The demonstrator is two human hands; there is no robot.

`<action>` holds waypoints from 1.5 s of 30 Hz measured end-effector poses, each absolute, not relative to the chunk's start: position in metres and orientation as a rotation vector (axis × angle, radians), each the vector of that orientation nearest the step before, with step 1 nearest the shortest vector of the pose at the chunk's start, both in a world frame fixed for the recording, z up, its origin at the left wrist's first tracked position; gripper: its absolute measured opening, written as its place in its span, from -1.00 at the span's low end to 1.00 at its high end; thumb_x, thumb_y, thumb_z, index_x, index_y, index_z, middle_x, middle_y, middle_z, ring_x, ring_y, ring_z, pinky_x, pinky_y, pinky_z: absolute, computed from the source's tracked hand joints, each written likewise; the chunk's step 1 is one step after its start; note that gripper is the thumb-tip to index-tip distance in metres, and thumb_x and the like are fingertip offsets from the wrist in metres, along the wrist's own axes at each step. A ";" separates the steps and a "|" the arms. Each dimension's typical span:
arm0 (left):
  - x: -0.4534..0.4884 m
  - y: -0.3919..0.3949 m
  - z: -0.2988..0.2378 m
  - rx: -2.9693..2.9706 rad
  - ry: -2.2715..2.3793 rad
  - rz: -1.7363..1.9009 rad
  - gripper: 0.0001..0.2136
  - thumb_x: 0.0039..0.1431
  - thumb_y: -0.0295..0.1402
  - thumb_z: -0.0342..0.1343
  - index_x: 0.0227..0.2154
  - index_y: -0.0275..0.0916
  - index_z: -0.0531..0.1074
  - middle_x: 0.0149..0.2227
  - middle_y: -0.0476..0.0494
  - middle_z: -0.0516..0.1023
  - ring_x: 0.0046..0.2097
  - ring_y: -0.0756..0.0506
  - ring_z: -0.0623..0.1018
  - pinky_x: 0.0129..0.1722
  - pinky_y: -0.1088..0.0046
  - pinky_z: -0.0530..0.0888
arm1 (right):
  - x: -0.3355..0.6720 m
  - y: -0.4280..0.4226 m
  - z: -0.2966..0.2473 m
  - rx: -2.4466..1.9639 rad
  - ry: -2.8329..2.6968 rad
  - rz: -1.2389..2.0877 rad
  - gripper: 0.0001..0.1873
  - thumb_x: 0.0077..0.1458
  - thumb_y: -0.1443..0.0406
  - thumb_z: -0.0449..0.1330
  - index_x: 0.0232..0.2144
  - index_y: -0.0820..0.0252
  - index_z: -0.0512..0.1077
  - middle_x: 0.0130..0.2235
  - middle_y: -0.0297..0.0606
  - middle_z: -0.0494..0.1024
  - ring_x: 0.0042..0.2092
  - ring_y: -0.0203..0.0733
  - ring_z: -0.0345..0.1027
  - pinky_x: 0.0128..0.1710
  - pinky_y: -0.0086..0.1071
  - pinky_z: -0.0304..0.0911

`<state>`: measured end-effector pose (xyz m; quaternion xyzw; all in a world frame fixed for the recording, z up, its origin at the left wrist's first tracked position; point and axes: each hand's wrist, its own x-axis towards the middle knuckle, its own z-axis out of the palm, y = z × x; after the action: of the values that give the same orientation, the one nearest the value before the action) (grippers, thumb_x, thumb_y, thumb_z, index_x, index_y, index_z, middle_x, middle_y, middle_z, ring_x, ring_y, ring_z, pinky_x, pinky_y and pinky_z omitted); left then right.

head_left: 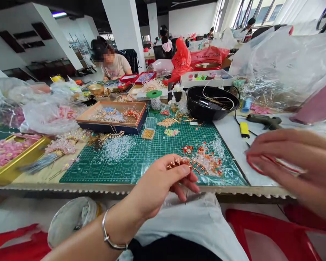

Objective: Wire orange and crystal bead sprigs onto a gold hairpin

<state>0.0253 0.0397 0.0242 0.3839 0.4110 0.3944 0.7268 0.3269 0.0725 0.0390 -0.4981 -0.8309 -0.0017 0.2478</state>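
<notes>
My left hand [163, 177] is closed, pinching a gold-coloured metal ornament piece [176, 164] with small knobs between thumb and fingers, above the near edge of the green cutting mat [97, 170]. A thin wire hangs below those fingers. Just beyond lies a pile of clear and orange-red beads [206, 159]. At the right, my right hand [290, 159] is smeared by motion, its fingers curled over a red-handled tool [281, 164] above the white tabletop. Whether that tool is pliers or scissors cannot be made out.
Clear beads [116, 146], a small box of gold beads [148, 133] and a shallow tray [111, 125] occupy the mat. A black basin [213, 103] stands behind; a glue gun [264, 120] lies right. Pink pieces fill a gold tray [29, 159]. A co-worker [116, 63] sits opposite.
</notes>
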 end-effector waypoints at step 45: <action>0.016 -0.015 -0.008 0.860 0.927 0.640 -0.78 0.16 -0.23 0.30 -0.37 -0.21 0.39 -0.46 0.02 0.54 -0.46 0.04 0.57 -0.65 0.66 0.22 | 0.241 0.041 0.015 -1.176 -2.159 1.415 -0.89 0.16 0.18 0.21 -0.38 0.04 0.46 -0.26 -0.29 0.59 -0.22 -0.12 0.46 -0.30 -0.32 0.37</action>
<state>0.0156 -0.0153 -0.0079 0.3949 0.4255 0.2939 0.7593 0.2409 0.0412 0.0147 -0.4097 -0.7523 0.4930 0.1520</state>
